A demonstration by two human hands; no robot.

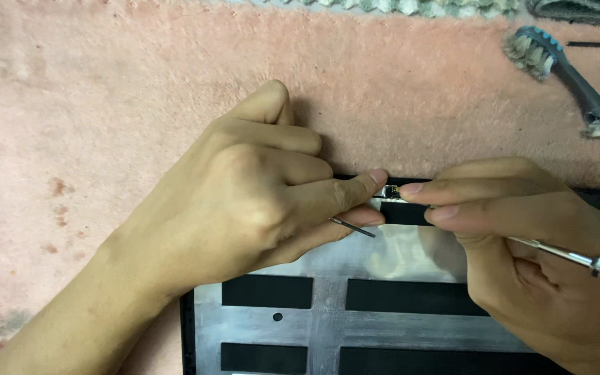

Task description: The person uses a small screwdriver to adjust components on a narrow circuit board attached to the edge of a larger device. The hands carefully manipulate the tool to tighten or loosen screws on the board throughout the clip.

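fingers: left hand [258,201] and right hand [522,229] fingers pinch small connector [391,192] from both sides
axis: connector lies along panel [328,319] top edge
tool: right palm holds screwdriver [564,254]

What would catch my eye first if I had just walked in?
Two bare hands meet at the picture's middle: the left hand and right hand pinch a tiny metal part at the top edge of a silvery panel. A worn toothbrush lies top right on the pink towel.

panel [383,326] cut off below, tiny part [391,191] unclear
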